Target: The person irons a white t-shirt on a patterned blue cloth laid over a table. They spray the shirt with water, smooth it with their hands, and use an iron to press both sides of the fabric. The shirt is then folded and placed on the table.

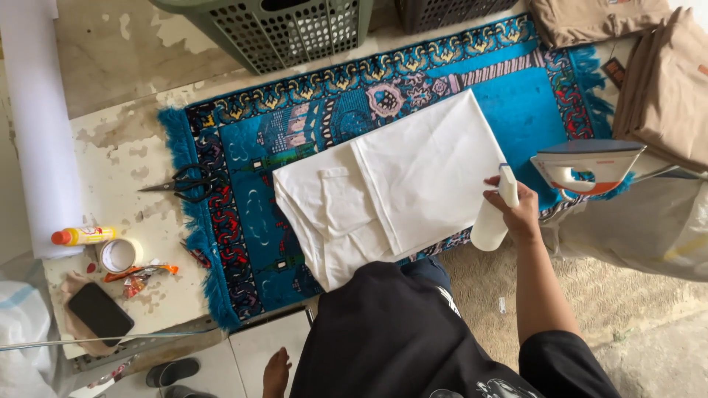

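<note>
Head view: right hand (518, 214) is gripping a white spray bottle (493, 221), fingers clamped around its neck, beside the folded white cloth (391, 195) lying on the blue patterned rug (251, 221). Left hand (276, 372) is hanging low, fingers loosely apart, holding nothing. An iron (586, 166) is resting just right. Dampening appears in hand; aiming the nozzle at the cloth is needed next.

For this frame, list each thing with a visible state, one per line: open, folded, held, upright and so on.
White garment: folded, flat on the blue rug.
Spray bottle: held in the right hand.
Iron: stood on its heel, unheld.
Scissors: blades closed, lying flat.
Left hand: empty, hanging low.
Phone: screen dark.
Tan garments: folded, stacked.
</note>
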